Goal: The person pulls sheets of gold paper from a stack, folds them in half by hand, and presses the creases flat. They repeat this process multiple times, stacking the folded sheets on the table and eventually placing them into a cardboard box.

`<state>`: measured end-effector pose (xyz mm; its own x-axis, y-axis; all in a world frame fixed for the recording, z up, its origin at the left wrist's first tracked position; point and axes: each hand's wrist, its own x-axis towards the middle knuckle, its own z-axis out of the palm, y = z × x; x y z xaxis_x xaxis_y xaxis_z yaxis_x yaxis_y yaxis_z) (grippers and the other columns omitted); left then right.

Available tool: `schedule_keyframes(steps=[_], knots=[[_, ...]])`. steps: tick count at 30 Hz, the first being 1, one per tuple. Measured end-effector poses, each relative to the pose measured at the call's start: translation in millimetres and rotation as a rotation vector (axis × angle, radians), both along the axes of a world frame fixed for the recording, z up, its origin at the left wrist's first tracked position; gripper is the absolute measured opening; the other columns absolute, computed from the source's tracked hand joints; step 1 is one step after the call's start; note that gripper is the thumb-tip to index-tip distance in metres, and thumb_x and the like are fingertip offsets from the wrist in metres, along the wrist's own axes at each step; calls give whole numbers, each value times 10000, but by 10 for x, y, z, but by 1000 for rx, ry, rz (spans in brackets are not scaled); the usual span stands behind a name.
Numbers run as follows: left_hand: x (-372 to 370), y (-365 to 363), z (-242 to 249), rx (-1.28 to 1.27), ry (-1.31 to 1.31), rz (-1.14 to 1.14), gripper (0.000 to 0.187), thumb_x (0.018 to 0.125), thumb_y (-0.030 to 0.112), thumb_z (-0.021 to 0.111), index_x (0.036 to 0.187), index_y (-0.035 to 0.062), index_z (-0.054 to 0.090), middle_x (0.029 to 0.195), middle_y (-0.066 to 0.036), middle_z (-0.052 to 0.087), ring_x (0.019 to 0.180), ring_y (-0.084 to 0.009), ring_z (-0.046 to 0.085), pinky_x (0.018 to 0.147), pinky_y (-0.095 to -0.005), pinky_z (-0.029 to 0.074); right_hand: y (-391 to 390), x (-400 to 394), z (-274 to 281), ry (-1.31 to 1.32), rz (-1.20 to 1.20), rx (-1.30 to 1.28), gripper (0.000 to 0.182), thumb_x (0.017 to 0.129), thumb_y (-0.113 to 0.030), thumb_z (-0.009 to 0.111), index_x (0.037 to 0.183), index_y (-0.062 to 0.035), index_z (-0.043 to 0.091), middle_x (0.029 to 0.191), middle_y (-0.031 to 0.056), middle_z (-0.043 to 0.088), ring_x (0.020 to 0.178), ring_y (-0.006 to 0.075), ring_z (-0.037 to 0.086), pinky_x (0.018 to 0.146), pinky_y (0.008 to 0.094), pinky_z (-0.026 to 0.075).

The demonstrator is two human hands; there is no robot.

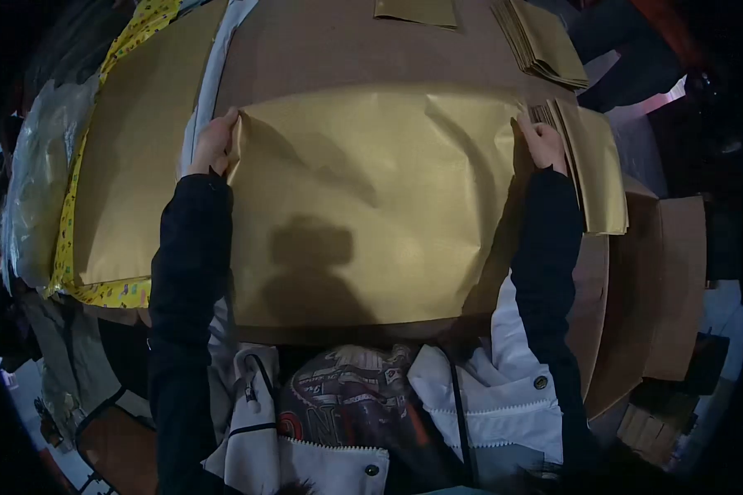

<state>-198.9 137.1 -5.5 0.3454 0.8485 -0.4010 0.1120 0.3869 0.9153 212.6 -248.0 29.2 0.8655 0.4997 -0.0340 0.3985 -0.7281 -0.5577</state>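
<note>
A large golden-brown paper sheet [404,214] stretches between my two hands over the work surface, with soft creases near its right side. My left hand [215,142] is closed on its upper left corner. At the opposite upper corner, my right hand [543,144] pinches the edge between thumb and fingers. Just beyond the right hand lies a stack of folded paper sheets [596,169]. To the left of my left hand is a pile of flat brown sheets [140,148] on yellow patterned wrapping [68,216]. A shadow falls across the held sheet.
Brown cardboard [305,58] covers the work surface. Farther back lie another folded stack [545,41] and a single piece [417,10]. Clear plastic [45,181] hangs at the left edge. An open cardboard box [677,280] stands at right; a person's dark-clothed legs [623,54] show behind.
</note>
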Motion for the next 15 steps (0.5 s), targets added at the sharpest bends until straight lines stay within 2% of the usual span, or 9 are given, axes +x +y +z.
schedule_keyframes(steps=[1, 2, 5, 6, 8, 9, 10, 12, 15], knots=[[58, -93, 107, -2, 31, 3, 269, 931, 321, 588, 847, 66, 606, 747, -22, 610, 647, -129, 534, 567, -296, 409, -47, -38, -6, 37, 78, 1, 626, 820, -555, 596, 946, 53, 675, 871, 202, 670, 833, 261, 649, 758, 364, 480], [117, -195, 228, -2, 57, 6, 280, 931, 327, 585, 877, 54, 616, 775, -31, 628, 673, -137, 549, 584, -306, 419, -110, -140, -45, 15, 95, 137, 449, 858, -409, 637, 735, 20, 589, 666, 49, 549, 652, 115, 491, 601, 301, 404], [109, -118, 198, 55, 126, -37, 345, 940, 313, 581, 1078, 0, 619, 1055, -96, 642, 922, -202, 606, 826, -317, 476, -245, 57, -281, 141, 153, 192, 360, 885, -332, 616, 717, -15, 579, 654, -7, 513, 620, 78, 447, 576, 267, 373], [73, -59, 148, 165, 216, 8, 346, 928, 329, 602, 1046, 6, 637, 959, -72, 651, 850, -172, 601, 743, -301, 472, -224, -38, -249, 233, 111, 281, 279, 897, -268, 603, 734, -41, 596, 662, -37, 492, 625, 57, 431, 571, 248, 359], [74, -380, 419, 234, 123, -55, 363, 891, 348, 645, 952, -9, 638, 847, -28, 643, 717, -123, 583, 646, -251, 453, -237, -8, -277, 195, 89, 233, 277, 898, -273, 605, 736, -47, 599, 670, -34, 498, 635, 59, 434, 583, 245, 361], [32, -367, 486, 336, 375, -123, 354, 865, 315, 686, 978, -17, 637, 858, -30, 642, 742, -120, 591, 657, -247, 457, -229, 45, -315, 156, 69, 185, 275, 898, -277, 607, 738, -53, 602, 678, -32, 505, 644, 60, 438, 595, 242, 363], [-11, -435, 492, 331, 383, -114, 354, 865, 315, 686, 978, -17, 637, 858, -30, 642, 742, -120, 591, 657, -247, 457, -195, 67, -390, 166, 73, 315, 374, 880, -345, 595, 755, 7, 599, 674, 48, 536, 658, 149, 481, 634, 336, 399], [-99, -576, 541, 187, 230, -156, 352, 831, 279, 727, 999, -18, 640, 864, -42, 647, 747, -122, 595, 659, -248, 462, -167, 80, -353, 146, 66, 333, 374, 877, -346, 595, 757, 8, 602, 680, 51, 542, 670, 150, 493, 648, 327, 406], [-253, -555, 292, 290, 253, -253, 339, 812, 236, 740, 1013, -15, 633, 871, -54, 650, 746, -129, 607, 670, -255, 478, -193, 253, -426, 237, 49, 251, 386, 878, -365, 587, 790, 9, 624, 726, 59, 582, 722, 155, 531, 693, 309, 422]])
